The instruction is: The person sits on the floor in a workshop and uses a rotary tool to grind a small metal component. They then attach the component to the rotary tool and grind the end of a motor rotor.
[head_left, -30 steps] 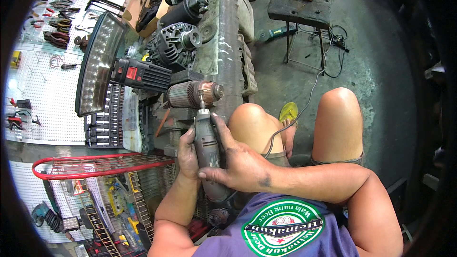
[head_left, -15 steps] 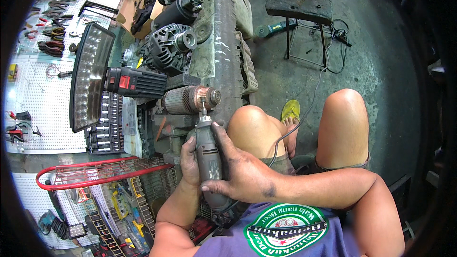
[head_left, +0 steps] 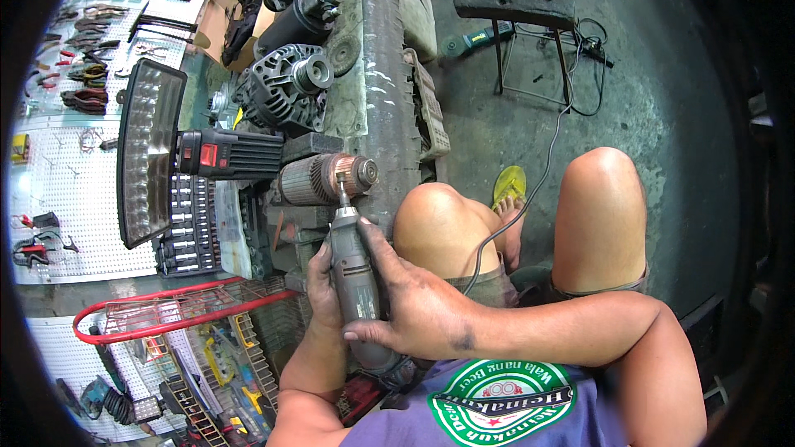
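Note:
Both hands hold a grey corded rotary tool (head_left: 358, 281), its nose pointing away from me. My left hand (head_left: 325, 288) wraps its left side. My right hand (head_left: 407, 294) grips it from the right, thumb across the body and index finger stretched toward the nose. The tool's thin bit meets the copper commutator end of a motor armature (head_left: 308, 180). That armature lies sideways at the bench edge, between dark metal blocks that look like vise jaws (head_left: 310, 146). Dark smudges mark my fingers and right wrist.
Left of the armature stands a lamp panel (head_left: 153, 153) on a black body. An alternator (head_left: 290, 87) sits beyond it on the bench (head_left: 381, 74). A red-rimmed wire rack (head_left: 178, 302) is at the lower left. A stool (head_left: 513, 4) bears a yellow-handled screwdriver; an angle grinder (head_left: 476, 40) and cord lie near.
The bit has shifted slightly left and nearer along the commutator, with both hands still round the rotary tool. The whole view has moved a little.

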Tool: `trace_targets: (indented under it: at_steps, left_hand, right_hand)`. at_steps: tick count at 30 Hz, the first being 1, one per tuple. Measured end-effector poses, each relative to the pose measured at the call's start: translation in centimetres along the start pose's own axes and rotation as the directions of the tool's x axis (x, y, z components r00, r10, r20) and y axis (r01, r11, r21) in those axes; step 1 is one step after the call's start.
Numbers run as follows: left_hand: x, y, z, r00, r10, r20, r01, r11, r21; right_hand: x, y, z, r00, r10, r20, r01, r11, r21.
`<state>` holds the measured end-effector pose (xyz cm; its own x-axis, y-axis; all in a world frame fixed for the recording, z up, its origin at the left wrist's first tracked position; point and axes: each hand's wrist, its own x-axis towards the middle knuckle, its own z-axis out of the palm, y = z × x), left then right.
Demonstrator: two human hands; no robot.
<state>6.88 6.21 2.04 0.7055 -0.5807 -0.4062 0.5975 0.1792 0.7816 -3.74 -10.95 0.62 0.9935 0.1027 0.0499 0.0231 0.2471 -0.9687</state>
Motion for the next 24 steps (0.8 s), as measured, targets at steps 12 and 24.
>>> trace_targets:
  at_steps: [12,24]
  left_hand:
    - [0.02,-0.22,-0.10,1.000,0.010,-0.025,-0.010,1.000,-0.001]
    - [-0.12,-0.18,-0.21,0.999,0.002,-0.034,-0.003,1.000,-0.011]
  right_hand:
    - [0.02,0.05,-0.22,1.000,0.016,0.003,-0.016,1.000,-0.025]
    - [0.01,0.43,-0.05,1.000,-0.017,-0.009,0.016,1.000,-0.023]
